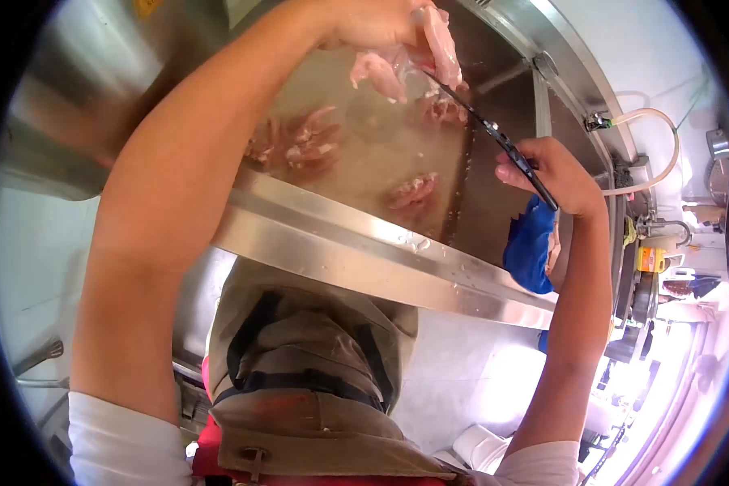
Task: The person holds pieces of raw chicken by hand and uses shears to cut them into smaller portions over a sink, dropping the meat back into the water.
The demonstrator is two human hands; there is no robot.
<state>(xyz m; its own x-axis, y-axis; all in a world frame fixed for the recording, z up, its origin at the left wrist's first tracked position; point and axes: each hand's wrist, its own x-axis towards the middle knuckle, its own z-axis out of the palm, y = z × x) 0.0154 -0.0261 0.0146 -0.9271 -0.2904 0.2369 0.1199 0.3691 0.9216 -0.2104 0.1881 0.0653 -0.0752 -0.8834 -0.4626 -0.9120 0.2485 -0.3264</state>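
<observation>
Above the water in a steel sink (340, 217), my left hand (373, 23) grips a piece of raw chicken (441, 44). Another pale piece of meat (378, 77) hangs below its fingers. My right hand (555, 170) is closed around the dark handle of scissors (502, 138), seen nearly edge-on. Their blade tips reach the meat by my left hand. Several more raw pieces lie in the cloudy water, among them a clump (304, 142) at left and a single piece (414, 191) near the front wall.
A blue cloth (530, 247) is at the sink's right end, just below my right hand. Beyond the far rim, a pale hose (674, 146) curves from a fitting. A yellow container (650, 259) stands farther right. My apron (316, 356) is close to the sink's front edge.
</observation>
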